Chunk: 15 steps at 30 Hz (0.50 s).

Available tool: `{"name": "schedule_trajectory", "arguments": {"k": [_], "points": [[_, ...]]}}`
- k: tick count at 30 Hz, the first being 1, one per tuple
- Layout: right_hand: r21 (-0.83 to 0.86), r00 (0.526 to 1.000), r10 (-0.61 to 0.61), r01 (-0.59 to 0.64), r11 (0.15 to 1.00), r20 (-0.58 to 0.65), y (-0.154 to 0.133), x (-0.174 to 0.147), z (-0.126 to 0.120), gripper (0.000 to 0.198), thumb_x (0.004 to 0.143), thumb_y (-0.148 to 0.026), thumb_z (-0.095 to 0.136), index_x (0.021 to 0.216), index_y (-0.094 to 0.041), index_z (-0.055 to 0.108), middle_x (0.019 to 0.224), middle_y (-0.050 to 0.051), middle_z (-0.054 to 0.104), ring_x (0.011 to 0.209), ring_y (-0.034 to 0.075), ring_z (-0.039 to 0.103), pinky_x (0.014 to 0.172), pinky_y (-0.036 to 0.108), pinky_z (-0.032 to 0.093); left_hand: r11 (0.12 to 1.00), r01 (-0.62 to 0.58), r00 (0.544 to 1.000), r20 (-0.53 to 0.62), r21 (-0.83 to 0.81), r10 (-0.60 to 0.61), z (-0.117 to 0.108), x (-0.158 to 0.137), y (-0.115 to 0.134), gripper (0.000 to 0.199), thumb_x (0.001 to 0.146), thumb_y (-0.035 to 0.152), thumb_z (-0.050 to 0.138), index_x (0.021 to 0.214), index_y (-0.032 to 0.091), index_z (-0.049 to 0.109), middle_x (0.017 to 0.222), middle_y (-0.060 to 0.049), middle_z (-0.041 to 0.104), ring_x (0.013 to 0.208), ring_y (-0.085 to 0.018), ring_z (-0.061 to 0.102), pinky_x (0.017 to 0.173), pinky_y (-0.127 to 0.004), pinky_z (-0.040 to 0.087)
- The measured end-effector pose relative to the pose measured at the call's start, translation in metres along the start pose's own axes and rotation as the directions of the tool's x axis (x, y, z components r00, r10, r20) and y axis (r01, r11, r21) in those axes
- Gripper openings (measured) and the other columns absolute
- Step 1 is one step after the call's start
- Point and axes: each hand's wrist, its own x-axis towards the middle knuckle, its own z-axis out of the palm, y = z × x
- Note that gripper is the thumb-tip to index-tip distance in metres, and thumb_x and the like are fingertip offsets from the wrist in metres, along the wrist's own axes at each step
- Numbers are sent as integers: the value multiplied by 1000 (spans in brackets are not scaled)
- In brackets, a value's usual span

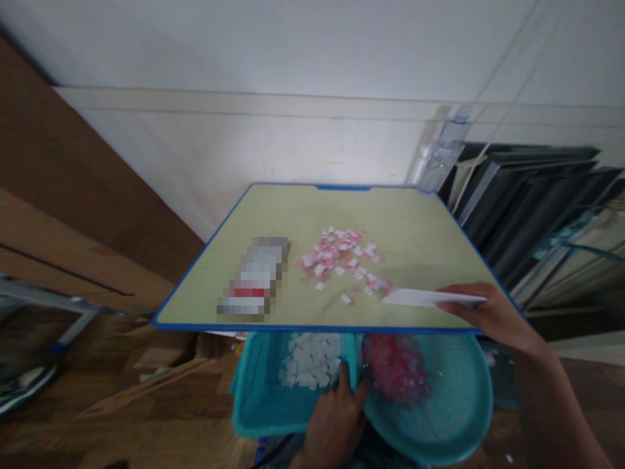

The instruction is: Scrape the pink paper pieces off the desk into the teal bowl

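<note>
My right hand (481, 312), at the right front of the low table (410, 221), pinches a white flat strip (415, 298), perhaps card or folded paper. The strip's left end reaches small white and pink square pieces (332, 254) scattered mid-table. Below the table's front edge, my left hand (336, 413) grips the side wall of a teal rectangular basin (273, 425), one finger inside and the thumb outside. White square pieces (312, 358) lie in that basin. Beside it, a round teal basin (454, 417) holds a red-pink, see-through heap (395, 368) that I cannot make out.
A blurred-out flat object (256, 277) lies on the table's left side. Behind the right corner stands a clear plastic bottle (442, 153). Dark flat panels (527, 182) lean at the right. Brown cardboard (88, 215) stands at the left, and a shoe (29, 387) is on the floor.
</note>
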Motion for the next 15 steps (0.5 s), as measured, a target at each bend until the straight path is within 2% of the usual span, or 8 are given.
{"name": "schedule_trajectory", "arguments": {"k": [3, 4, 8, 12, 15], "points": [[-37, 990, 13, -18, 999, -140, 8, -3, -3, 23, 76, -41, 57, 81, -23, 71, 81, 5, 72, 72, 25, 64, 65, 32, 51, 1000, 7, 1000, 10, 7, -7, 1, 0, 0, 62, 78, 11, 45, 134, 32, 30, 136, -19, 29, 92, -27, 59, 74, -39, 47], [-45, 989, 14, -21, 999, -145, 9, -3, -4, 23, 76, -41, 57, 81, -23, 71, 81, 5, 72, 73, 25, 64, 65, 32, 51, 1000, 6, 1000, 9, 8, -6, 1, 1, 0, 62, 78, 11, 45, 134, 32, 29, 136, -20, 29, 92, -27, 59, 75, -39, 47], [-37, 1000, 21, -21, 999, -16, 11, -4, -9, 25, 78, -40, 55, 82, -21, 71, 80, 6, 72, 72, 26, 64, 62, 30, 50, 1000, -3, 1000, 6, -1, 3, 0, 1, 0, 64, 78, 13, 47, 135, 32, 27, 136, -20, 29, 93, -27, 58, 75, -39, 46], [-44, 991, 54, -60, 997, -126, 9, -8, -16, 28, 74, -43, 59, 80, -18, 71, 78, 7, 72, 69, 25, 64, 60, 30, 50, 1000, -5, 1000, 25, -3, 5, -2, 0, -1, 61, 79, 13, 46, 134, 32, 29, 136, -20, 28, 93, -27, 58, 75, -39, 46], [-61, 994, 62, -68, 996, -95, 9, -12, -19, 29, 75, -43, 57, 79, -18, 71, 75, 7, 71, 66, 23, 63, 58, 30, 50, 1000, -2, 1000, 16, 2, 2, -2, 0, -1, 59, 80, 14, 45, 134, 31, 30, 137, -19, 27, 93, -27, 58, 76, -39, 46]]}}
